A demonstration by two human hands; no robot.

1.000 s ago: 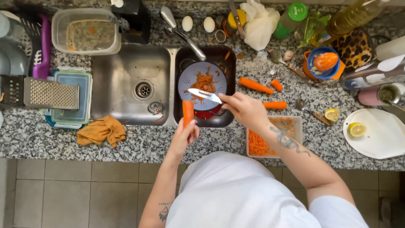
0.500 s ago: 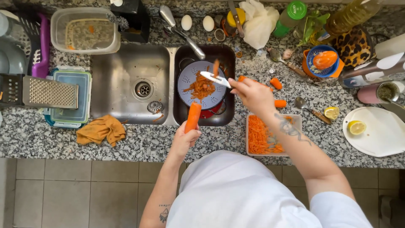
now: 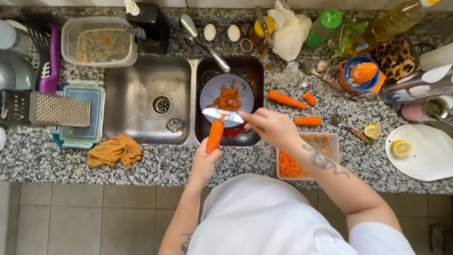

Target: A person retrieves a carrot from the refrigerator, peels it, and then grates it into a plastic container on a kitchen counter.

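The left hand [image 3: 204, 163] grips one carrot [image 3: 215, 135], held up over the front edge of the small sink bowl [image 3: 255, 75]. The right hand [image 3: 271, 127] is closed around one knife [image 3: 222, 114], its blade lying across the carrot's top. Three more carrot pieces [image 3: 285, 99] lie on the counter [image 3: 155, 163], just right of the sink. Two eggs [image 3: 210, 32] sit by the tap.

A grater [image 3: 59, 109] is seen left of the sink [image 3: 141, 85]; an orange cloth [image 3: 114, 150] lies below. Two eggs [image 3: 222, 32] are noted behind; lemon halves [image 3: 387, 140] at right.
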